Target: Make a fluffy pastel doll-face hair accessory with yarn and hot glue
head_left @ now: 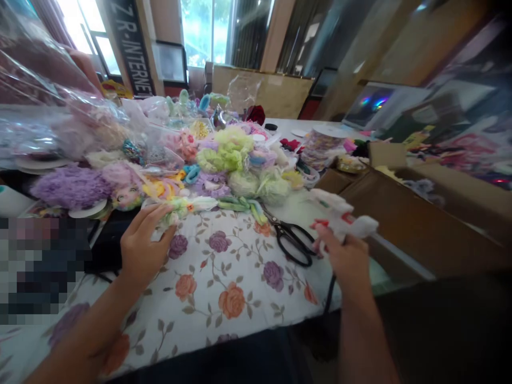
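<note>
Right hand (pixel 347 255) — gripping glue gun (pixel 340 213).

Right hand (pixel 348 256) grips a white glue gun (pixel 340 216); left hand (pixel 142 242) touches pastel trim (pixel 188 205) beside scissors (pixel 292 240).

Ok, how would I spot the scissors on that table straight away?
Find the floral tablecloth. The scissors lie on it just left of the right hand, which holds a white glue gun. Their black handles stand out against the pastel trims heaped behind.
</note>
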Motion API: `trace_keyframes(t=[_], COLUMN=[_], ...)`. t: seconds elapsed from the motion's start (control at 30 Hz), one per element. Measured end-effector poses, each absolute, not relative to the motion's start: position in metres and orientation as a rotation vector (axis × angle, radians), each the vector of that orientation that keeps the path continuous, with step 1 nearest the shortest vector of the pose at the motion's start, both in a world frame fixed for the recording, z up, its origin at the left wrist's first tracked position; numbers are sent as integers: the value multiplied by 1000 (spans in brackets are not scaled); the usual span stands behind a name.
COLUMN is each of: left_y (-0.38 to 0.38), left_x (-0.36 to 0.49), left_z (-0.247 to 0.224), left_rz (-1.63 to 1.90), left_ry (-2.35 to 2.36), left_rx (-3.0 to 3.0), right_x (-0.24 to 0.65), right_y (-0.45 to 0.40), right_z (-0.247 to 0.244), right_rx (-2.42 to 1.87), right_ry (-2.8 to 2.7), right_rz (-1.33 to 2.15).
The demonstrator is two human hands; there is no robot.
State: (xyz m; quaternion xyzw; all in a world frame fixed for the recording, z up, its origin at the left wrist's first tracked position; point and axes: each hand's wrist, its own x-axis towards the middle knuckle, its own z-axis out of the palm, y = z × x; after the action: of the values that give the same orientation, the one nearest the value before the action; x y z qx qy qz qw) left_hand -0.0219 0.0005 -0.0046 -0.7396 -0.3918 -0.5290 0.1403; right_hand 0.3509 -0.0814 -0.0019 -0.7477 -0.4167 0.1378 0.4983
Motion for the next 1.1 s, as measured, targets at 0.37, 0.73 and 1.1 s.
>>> trace_keyframes(t=[0.37,0.73,1.1], left_y=[-1,-3,-2], left_x=[-20,-19,-19], left_z=[-4,-2,-4], left_rz=[-1599,-1630,-1612], left_ry=[-1275,-1385,-1355], left_rx=[-2164,-2162,-2186], right_x=[439,326,286], right_y=[-16,-61,23], right_z=[-20,20,1], right_rx=[-2252,-1946,-1679], right_ry=[-1147,-1761,-2461], right_rz=[253,86,410])
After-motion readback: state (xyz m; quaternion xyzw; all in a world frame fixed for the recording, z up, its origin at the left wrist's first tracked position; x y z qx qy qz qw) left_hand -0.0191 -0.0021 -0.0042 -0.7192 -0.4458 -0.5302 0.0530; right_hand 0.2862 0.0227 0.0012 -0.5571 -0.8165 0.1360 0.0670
